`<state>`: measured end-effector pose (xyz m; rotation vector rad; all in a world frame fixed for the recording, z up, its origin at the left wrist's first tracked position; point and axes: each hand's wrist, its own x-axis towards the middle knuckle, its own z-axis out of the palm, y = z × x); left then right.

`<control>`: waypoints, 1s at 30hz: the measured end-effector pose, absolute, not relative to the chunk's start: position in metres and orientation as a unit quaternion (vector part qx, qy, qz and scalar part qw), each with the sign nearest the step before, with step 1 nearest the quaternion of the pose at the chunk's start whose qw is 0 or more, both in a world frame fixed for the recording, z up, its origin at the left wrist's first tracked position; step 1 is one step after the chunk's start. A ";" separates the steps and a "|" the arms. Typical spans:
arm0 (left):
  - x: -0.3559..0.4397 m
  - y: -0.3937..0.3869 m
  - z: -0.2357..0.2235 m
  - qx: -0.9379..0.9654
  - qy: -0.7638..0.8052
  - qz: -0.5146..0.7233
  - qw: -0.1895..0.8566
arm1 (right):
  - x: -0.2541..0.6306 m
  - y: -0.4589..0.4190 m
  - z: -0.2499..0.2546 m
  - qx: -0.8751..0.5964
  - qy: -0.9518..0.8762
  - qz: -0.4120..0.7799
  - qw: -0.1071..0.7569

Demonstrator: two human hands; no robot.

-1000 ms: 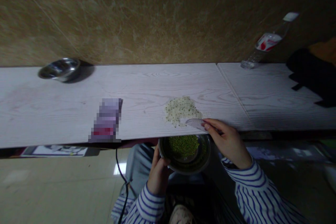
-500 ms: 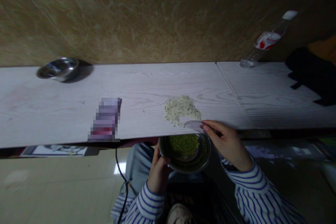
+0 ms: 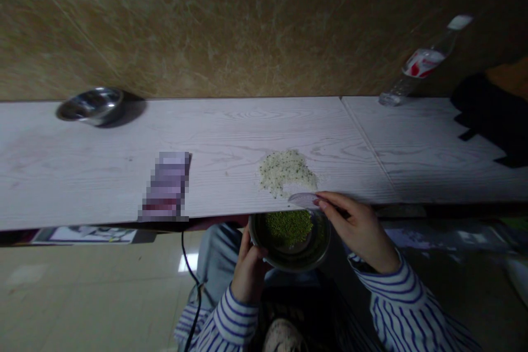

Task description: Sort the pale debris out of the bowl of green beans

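My left hand (image 3: 249, 270) is closed on the rim of a metal bowl (image 3: 295, 264), held just under the table's front edge. Green mung beans (image 3: 289, 227) lie inside the bowl. In a pinch, my right hand (image 3: 362, 232) has a thin, pale, translucent piece with a curved edge (image 3: 302, 199); its exact kind I cannot make out. That piece is at the table edge above the bowl, just in front of a pile of white rice grains (image 3: 284, 168) dotted with green beans. A curved gap shows in the near side of the pile.
On the white wood-grain table (image 3: 223, 132), another metal bowl (image 3: 93, 107) stands at the back left. A blurred-out flat object (image 3: 167, 187) lies left of the pile. A clear bottle (image 3: 423, 63) and a dark cloth item (image 3: 490, 115) are at the right. A black cable (image 3: 197, 280) hangs below.
The pale piece has shifted very slightly left with my right hand. The bowl and my left hand stay where they were; the view has tilted a little.
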<state>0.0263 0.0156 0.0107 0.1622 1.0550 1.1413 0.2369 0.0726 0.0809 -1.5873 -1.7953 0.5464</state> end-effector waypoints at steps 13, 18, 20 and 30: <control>0.025 0.015 0.008 0.071 0.480 0.515 0.706 | 0.236 0.085 0.076 -0.601 -0.680 0.235 0.347; 0.025 0.015 0.009 0.075 0.471 0.525 0.705 | 0.231 0.088 0.075 -0.591 -0.688 0.244 0.344; 0.024 0.015 0.009 0.082 0.472 0.523 0.705 | 0.232 0.092 0.075 -0.600 -0.679 0.244 0.347; 0.024 0.015 0.011 0.080 0.473 0.518 0.708 | 0.229 0.095 0.075 -0.603 -0.667 0.255 0.356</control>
